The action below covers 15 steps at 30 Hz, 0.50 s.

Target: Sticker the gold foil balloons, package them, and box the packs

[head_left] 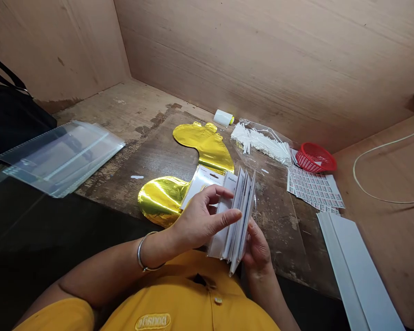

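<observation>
Both hands hold a fanned stack of white cards (pixel 237 216) upright over the near edge of the worn wooden table (pixel 141 138). My left hand (pixel 200 220) grips the stack from the left, thumb and fingers pressed on the front cards. My right hand (pixel 257 248) supports it from behind and below, fingers curled round the back. A flat gold foil balloon (pixel 200 151) lies on the table just beyond the cards, with a white header card (pixel 203 179) resting on it.
A pile of clear plastic sleeves (pixel 60 156) lies at the left by a black bag (pixel 10 115). Beyond the cards lie a bag of white sticks (pixel 262 142), a red basket (pixel 315 157), sticker sheets (pixel 313 188), a small white roll (pixel 223 117) and white strips (pixel 355 266).
</observation>
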Available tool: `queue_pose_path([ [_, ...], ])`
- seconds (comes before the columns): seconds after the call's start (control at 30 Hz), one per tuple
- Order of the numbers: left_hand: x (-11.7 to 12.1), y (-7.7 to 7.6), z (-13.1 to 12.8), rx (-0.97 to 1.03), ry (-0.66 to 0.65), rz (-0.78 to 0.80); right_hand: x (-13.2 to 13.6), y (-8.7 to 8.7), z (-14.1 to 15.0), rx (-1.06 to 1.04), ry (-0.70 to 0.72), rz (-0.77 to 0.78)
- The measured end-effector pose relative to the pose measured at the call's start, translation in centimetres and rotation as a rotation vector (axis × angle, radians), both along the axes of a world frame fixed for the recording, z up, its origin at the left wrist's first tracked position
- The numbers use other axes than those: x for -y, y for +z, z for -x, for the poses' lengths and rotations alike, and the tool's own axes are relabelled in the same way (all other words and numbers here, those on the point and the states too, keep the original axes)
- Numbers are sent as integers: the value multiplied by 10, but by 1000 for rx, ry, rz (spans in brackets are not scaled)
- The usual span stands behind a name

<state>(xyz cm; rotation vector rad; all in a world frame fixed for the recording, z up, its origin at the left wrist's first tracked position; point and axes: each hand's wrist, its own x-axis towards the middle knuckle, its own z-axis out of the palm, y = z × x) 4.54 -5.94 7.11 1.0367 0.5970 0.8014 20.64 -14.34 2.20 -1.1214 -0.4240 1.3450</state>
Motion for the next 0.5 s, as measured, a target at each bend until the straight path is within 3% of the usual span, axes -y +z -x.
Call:
queue_pose_path([
  [0.23, 1, 0, -3, -33, -23, 20, -2, -2, -2, -84, 17, 22],
  [0.5, 4, 15, -1, -178, -6, -84, 4, -13, -8, -4, 74, 80],
])
